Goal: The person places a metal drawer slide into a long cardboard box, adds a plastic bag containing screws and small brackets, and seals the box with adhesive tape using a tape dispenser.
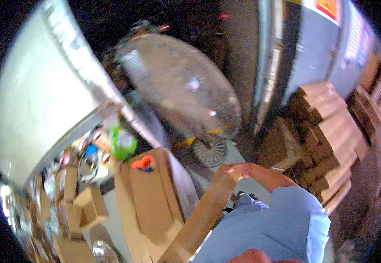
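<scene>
My right hand point(238, 170) is closed round the far end of a long, narrow piece of brown cardboard point(201, 215). The piece slants from that grip down toward the lower edge, where its near end runs out of sight. It looks like a flattened carton, though blur hides its folds. Just left of it lies a large flat cardboard sheet point(153, 201), with an orange tape dispenser point(143, 163) on its far part. My left hand does not show.
Tall stacks of flattened cartons point(339, 140) stand at the right. A small open box point(89, 207) sits at the left, among several other boxes. Beyond it lie a green-and-white bag point(123, 143) and mixed clutter. A round pedestal fan point(209, 150) is ahead, before a large brownish oval surface point(181, 79).
</scene>
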Demonstrator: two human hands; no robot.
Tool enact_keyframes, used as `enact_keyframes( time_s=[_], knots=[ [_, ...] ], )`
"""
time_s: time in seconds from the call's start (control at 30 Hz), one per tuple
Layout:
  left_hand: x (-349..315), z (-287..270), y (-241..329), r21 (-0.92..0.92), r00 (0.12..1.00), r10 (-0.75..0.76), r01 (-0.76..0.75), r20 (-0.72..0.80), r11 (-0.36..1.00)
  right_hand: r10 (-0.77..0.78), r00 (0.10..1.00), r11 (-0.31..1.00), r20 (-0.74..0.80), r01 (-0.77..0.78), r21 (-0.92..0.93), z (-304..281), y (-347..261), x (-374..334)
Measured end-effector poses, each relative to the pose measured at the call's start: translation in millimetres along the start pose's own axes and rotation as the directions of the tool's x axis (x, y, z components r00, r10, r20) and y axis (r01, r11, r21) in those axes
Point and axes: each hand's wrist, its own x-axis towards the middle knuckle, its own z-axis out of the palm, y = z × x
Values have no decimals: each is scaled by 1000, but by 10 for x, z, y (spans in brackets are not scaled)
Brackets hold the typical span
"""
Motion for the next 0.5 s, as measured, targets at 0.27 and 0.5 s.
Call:
enact_keyframes(
  time_s=[0.27, 0.5],
  knots=[
    [-616, 1351, 395, 190, 871, 41, -153, 490, 970, -184, 790, 790, -584, 473, 390, -649, 725, -1974],
    [-1821, 2770, 134, 287, 492, -104, -314, 865, 905, -337, 167, -49, -927, 980, 194, -1654, 1194, -4189]
  ],
)
